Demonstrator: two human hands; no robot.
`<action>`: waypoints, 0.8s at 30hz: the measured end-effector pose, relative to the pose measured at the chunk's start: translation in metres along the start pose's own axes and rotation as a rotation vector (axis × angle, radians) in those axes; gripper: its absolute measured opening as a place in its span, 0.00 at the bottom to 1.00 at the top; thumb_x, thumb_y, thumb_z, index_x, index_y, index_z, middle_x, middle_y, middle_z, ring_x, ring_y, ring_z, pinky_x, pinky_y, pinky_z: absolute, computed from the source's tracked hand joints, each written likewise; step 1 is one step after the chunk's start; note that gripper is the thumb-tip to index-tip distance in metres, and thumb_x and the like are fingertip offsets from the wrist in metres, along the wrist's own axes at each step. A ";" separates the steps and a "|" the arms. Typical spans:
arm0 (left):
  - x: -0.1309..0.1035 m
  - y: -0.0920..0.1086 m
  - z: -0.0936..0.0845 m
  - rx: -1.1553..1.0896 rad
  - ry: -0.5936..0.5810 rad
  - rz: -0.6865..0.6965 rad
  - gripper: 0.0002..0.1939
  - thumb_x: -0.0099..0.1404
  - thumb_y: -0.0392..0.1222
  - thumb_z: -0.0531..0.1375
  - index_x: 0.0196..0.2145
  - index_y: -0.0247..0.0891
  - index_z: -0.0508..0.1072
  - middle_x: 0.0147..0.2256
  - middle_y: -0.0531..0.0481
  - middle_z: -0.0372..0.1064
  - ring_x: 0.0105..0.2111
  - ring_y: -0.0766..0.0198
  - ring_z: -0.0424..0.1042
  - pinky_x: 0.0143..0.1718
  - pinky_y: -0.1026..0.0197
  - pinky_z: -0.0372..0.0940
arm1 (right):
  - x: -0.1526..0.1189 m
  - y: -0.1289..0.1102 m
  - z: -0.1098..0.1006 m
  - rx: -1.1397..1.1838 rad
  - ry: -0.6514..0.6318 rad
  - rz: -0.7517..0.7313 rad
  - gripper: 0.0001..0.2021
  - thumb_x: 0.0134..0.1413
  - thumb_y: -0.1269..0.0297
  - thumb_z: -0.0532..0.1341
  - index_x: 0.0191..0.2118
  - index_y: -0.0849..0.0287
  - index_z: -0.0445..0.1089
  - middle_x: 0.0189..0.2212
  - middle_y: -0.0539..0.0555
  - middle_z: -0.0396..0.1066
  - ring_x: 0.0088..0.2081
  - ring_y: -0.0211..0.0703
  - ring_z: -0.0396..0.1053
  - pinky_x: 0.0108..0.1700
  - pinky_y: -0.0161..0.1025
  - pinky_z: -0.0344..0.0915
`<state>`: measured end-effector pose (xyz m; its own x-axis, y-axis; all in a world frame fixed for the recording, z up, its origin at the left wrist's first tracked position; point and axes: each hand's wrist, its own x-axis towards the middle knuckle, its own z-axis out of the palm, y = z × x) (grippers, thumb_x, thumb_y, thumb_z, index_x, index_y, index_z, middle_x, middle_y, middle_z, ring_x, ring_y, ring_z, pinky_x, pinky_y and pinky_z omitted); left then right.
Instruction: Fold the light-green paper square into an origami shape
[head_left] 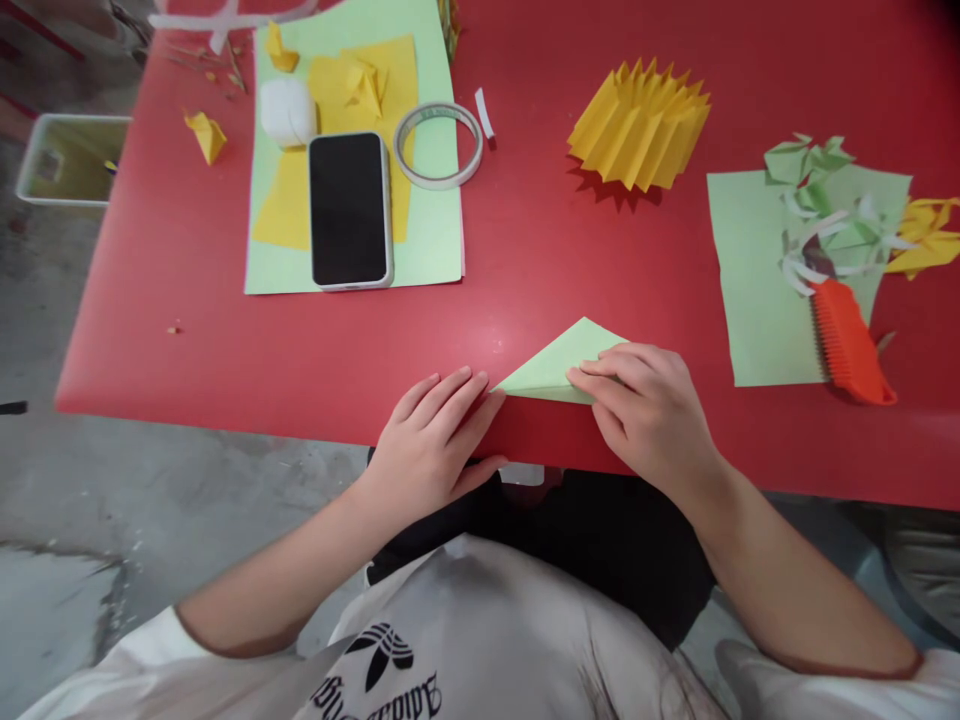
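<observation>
A folded piece of light green paper (564,358) lies near the front edge of the red table, its peak pointing away from me. My left hand (439,435) rests at the table edge with fingers stretched out, the index fingertip touching the paper's left corner. My right hand (645,405) lies over the paper's right part. Its fingertips press down on the folded lower strip, and they hide the right corner.
Left of centre, a black-screened phone (349,210), a white case (288,112) and a tape roll (405,165) lie on stacked paper. A pleated yellow paper (639,128) stands further back. At right, an orange comb (853,345) lies across a green sheet (761,340) with scraps.
</observation>
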<state>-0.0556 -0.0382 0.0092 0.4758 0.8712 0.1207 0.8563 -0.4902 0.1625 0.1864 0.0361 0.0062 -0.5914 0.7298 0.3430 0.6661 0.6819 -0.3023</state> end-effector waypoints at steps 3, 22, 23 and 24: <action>-0.001 -0.001 0.001 0.010 0.011 0.005 0.30 0.62 0.52 0.55 0.58 0.35 0.59 0.55 0.38 0.62 0.56 0.48 0.60 0.57 0.48 0.53 | 0.000 0.000 0.000 -0.002 0.001 -0.006 0.12 0.53 0.77 0.55 0.39 0.55 0.70 0.35 0.50 0.73 0.41 0.41 0.67 0.41 0.41 0.60; 0.001 -0.004 -0.005 0.078 0.025 0.025 0.31 0.62 0.52 0.55 0.59 0.33 0.59 0.52 0.38 0.66 0.51 0.48 0.65 0.48 0.50 0.60 | -0.007 -0.001 -0.002 -0.064 -0.006 -0.062 0.15 0.52 0.78 0.56 0.44 0.56 0.69 0.39 0.51 0.74 0.45 0.44 0.68 0.45 0.43 0.62; 0.000 -0.005 -0.007 0.071 0.026 0.018 0.31 0.62 0.51 0.55 0.59 0.33 0.58 0.52 0.38 0.66 0.51 0.48 0.66 0.47 0.50 0.61 | -0.008 -0.001 -0.002 -0.063 -0.007 -0.060 0.16 0.53 0.78 0.56 0.45 0.56 0.69 0.39 0.51 0.74 0.45 0.44 0.68 0.45 0.43 0.62; 0.000 -0.006 -0.010 0.063 0.025 0.009 0.31 0.62 0.50 0.55 0.59 0.33 0.58 0.51 0.38 0.67 0.50 0.48 0.66 0.46 0.50 0.62 | -0.008 -0.002 -0.002 -0.062 -0.008 -0.058 0.16 0.53 0.78 0.56 0.45 0.55 0.69 0.39 0.51 0.74 0.46 0.44 0.68 0.45 0.43 0.63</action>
<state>-0.0622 -0.0356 0.0176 0.4793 0.8654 0.1463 0.8633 -0.4949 0.0992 0.1909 0.0291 0.0055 -0.6335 0.6895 0.3511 0.6573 0.7190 -0.2260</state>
